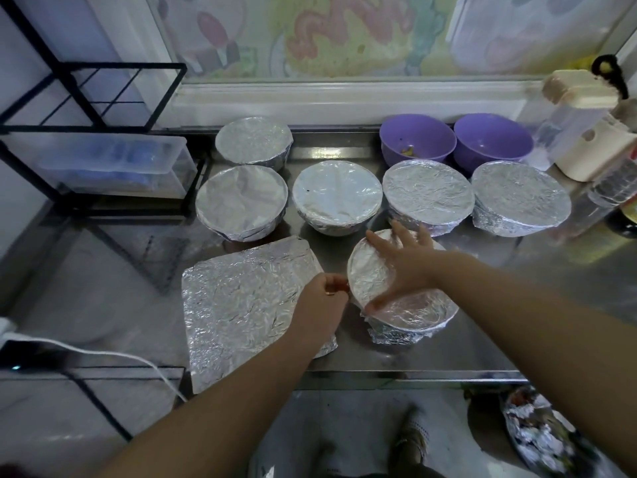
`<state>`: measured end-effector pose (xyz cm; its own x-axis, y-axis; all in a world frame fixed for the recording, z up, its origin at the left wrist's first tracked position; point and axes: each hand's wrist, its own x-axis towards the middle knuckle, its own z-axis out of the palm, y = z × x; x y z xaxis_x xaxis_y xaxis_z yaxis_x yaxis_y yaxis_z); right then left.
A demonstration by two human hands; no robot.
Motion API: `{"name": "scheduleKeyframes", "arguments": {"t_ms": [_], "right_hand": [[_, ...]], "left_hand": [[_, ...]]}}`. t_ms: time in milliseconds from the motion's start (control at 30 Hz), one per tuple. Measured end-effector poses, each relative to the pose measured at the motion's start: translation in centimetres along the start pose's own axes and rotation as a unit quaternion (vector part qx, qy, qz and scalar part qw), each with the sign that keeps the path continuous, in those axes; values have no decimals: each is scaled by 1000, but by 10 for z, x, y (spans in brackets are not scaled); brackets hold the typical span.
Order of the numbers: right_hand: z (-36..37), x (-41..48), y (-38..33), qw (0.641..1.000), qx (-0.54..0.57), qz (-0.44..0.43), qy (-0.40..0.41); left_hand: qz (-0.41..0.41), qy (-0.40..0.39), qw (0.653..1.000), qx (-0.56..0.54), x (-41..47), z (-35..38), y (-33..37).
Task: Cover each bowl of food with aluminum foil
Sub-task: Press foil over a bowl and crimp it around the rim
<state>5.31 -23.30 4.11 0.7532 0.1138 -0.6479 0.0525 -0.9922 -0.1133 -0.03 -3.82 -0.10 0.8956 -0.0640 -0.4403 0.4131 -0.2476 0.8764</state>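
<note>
Foil-topped bowl [413,310] — right hand [403,263] pressing, grip released; left hand [320,305] seemingly pinches its rim; foil sheet [241,298] just beside.

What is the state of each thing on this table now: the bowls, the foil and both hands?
Front bowl: covered with foil, under the right hand.
Five bowls behind it: covered with foil, untouched.
Two purple bowls: uncovered; the left one holds food scraps.
Foil sheet: flat, crinkled.
Right hand: fingers spread on the front bowl's foil.
Left hand: fingers curled at that bowl's left rim; grip unclear.
</note>
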Motion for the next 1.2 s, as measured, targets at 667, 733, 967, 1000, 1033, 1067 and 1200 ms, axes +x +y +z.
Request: {"name": "scheduleKeyframes", "arguments": {"t_ms": [667, 733, 967, 1000, 1033, 1067, 1200], "right_hand": [[-2, -14, -8, 1000, -3, 14, -2], [-2, -15, -9, 1000, -2, 14, -2], [-3, -16, -10, 1000, -3, 16, 7], [-3, -15, -10, 1000, -5, 16, 10], [-2, -15, -10, 1000, -7, 18, 13], [-2, -15, -10, 1000, -9, 19, 14], [-2, -16, -11, 1000, -6, 23, 17]], "left_hand": [[236, -108, 930, 260, 32, -28, 3], [258, -119, 918, 277, 36, -31, 8], [261, -156, 874, 380, 56, -33, 23], [249, -165, 871, 389, 59, -34, 26], [239, -177, 869, 396, 61, -34, 29], [231, -188, 867, 400, 62, -34, 31], [198, -213, 874, 389, 62, -34, 35]]}}
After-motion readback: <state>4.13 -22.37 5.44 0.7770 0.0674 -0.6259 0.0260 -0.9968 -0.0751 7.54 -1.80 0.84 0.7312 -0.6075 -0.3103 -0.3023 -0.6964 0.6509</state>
